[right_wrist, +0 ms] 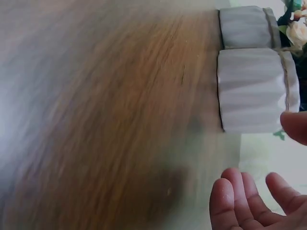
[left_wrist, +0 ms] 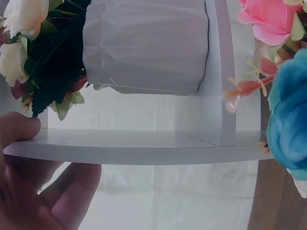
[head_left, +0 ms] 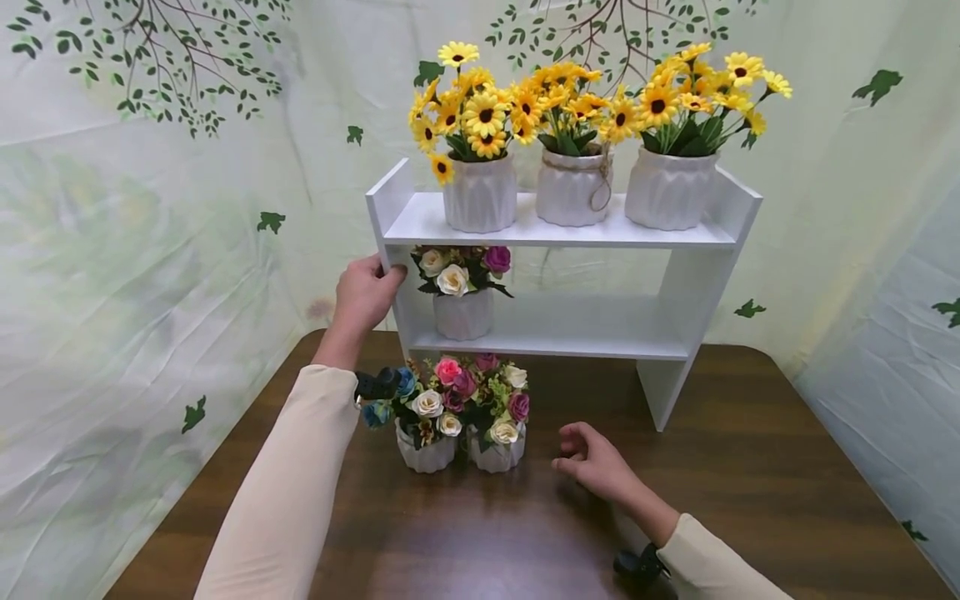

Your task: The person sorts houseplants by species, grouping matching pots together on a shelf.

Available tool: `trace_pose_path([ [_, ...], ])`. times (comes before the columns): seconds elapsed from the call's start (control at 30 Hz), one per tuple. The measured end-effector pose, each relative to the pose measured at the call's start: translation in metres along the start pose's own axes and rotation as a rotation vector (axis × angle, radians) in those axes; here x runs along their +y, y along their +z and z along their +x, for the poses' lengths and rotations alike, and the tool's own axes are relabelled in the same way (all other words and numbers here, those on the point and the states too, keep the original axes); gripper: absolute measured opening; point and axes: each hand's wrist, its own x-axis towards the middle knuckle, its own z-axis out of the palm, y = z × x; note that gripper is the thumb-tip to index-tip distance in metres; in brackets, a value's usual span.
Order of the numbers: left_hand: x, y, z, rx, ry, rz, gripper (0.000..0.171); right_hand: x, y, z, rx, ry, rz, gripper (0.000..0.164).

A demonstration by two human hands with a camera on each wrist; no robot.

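My left hand (head_left: 366,293) grips the left side panel of a white two-tier shelf (head_left: 558,342), thumb on the inner face and fingers outside, as the left wrist view shows. Just inside that panel, a white pot of cream and purple roses (head_left: 463,315) stands on the lower tier. My right hand (head_left: 600,467) is over the table with relaxed, slightly bent fingers and holds nothing. To its left on the table is a white pot of mixed roses (head_left: 497,450). Beside that one stands another pot with blue, pink and cream roses (head_left: 426,454). In the right wrist view my fingers (right_wrist: 223,196) are apart from the nearer pot (right_wrist: 254,91).
Three white pots of yellow daisy-like flowers, left (head_left: 480,196), middle (head_left: 573,187) and right (head_left: 670,192), line the top tier. The brown wooden table (head_left: 750,492) carries the shelf. Behind hangs a pale curtain (head_left: 187,233) printed with leaves and branches.
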Motion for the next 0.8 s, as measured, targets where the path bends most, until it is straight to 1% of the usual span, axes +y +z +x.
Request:
trace_pose_path([
  [0.1, 0.002, 0.000, 0.000, -0.007, -0.001, -0.009, 0.039, -0.001, 0.006, 0.005, -0.002, -0.014, 0.022, 0.059],
  [0.3, 0.002, 0.001, 0.000, 0.001, -0.013, -0.016, 0.040, -0.004, 0.018, 0.020, -0.023, -0.068, 0.026, 0.075],
  [0.57, 0.001, 0.002, 0.000, 0.000, -0.007, -0.008, 0.040, -0.003, 0.033, 0.037, -0.057, -0.130, 0.121, 0.086],
  [0.8, 0.001, 0.001, 0.001, 0.015, -0.006, -0.008, 0.039, -0.004, 0.049, 0.047, -0.062, -0.123, 0.190, 0.093],
])
